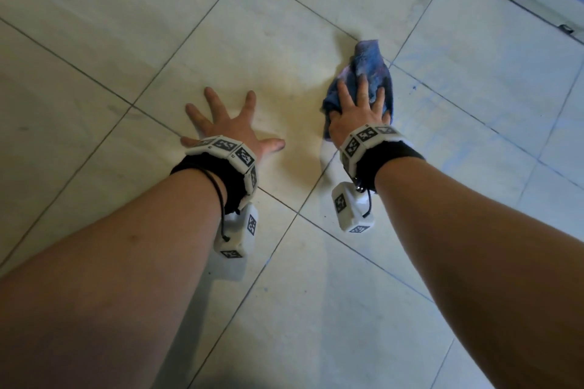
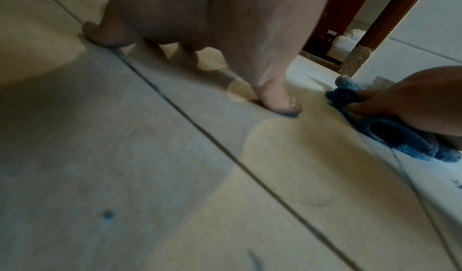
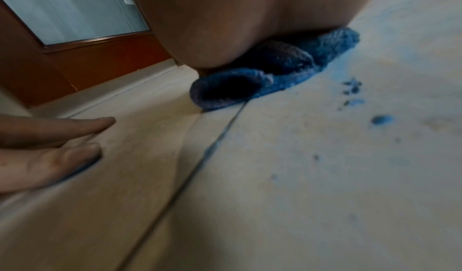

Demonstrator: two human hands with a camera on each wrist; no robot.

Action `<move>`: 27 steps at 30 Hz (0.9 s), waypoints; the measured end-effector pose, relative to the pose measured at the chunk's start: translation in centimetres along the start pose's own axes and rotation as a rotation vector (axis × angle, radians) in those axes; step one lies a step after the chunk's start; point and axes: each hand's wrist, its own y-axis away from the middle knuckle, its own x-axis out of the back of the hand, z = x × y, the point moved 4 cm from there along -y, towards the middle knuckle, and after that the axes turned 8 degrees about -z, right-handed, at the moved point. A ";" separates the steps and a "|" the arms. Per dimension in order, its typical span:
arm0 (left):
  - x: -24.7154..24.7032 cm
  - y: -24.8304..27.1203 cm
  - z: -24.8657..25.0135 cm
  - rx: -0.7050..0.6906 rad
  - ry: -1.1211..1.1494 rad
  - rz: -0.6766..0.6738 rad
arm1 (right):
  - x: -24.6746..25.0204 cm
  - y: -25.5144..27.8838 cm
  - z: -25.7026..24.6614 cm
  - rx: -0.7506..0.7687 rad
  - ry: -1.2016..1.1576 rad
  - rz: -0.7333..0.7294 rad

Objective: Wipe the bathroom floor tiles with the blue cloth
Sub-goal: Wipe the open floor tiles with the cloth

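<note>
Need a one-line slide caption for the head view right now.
Right hand presses the blue cloth onto the floor tiles; left hand braces flat beside it.

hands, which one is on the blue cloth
The right hand: it presses the blue cloth onto the floor tiles. The left hand lies spread flat on bare tile, apart from the cloth.

No words, numbers or brand names can be read anywhere. The only signs are black-and-white square coded markers on the white wristbands just behind each hand, and on the white camera boxes hanging under the wrists; they carry no letters.
</note>
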 end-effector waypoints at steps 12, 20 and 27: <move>-0.1 -0.6 0.0 -0.010 -0.032 0.070 | -6.2 5.5 -2.6 0.187 0.092 0.038; -1.0 0.1 -0.5 -0.050 -0.044 0.095 | -5.2 5.6 3.0 0.113 0.102 0.064; -2.3 1.2 -1.1 -0.086 -0.071 0.108 | -8.8 9.3 1.0 0.074 0.061 0.087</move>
